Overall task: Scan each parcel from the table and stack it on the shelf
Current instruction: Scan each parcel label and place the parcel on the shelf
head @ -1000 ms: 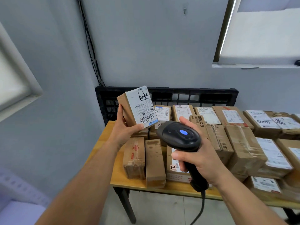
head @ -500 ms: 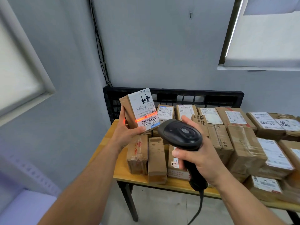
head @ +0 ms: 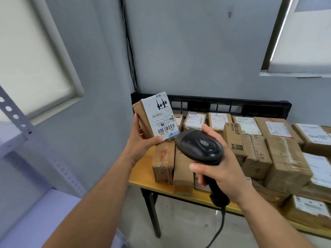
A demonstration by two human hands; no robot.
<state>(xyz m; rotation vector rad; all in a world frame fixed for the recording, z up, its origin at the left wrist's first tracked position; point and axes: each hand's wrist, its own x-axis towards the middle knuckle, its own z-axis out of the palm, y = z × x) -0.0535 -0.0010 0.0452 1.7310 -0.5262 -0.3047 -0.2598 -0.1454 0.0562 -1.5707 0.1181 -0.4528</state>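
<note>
Far left: grey metal shelf (head: 35,221), its perforated upright (head: 13,113) slanting across the corner of view, a pale board below. Left hand (head: 141,143) is raised, the arm coming in from lower left. Its fingers (head: 137,122) are wrapped behind a small brown parcel (head: 155,118), and the thumb is clamped across the lower edge of the white label. The parcel is held in the air, tilted, over the left end of the surface (head: 143,172), clear of the pile. Its label faces the camera, barcode at the lower end. Black handheld scanner (head: 200,147) is just right of and below that barcode end, close, apparently not touching. Right hand (head: 222,174) grips the scanner handle, fingers (head: 208,129) closed round it, the forefinger reaching over the far side of the head. A cable (head: 217,230) hangs from the butt of the handle. Under both hands, by the front-left corner of the surface, two narrow taped boxes stand on end side by side; the left one (head: 163,161) carries red print, the right one (head: 182,173) is plain. Along the back edge is a row of labelled boxes (head: 194,120), with a black plastic pallet (head: 250,108) upright between them and the wall. Toward the right end, cardboard parcels (head: 286,158) are packed tight, some stacked, many with white labels up.
</note>
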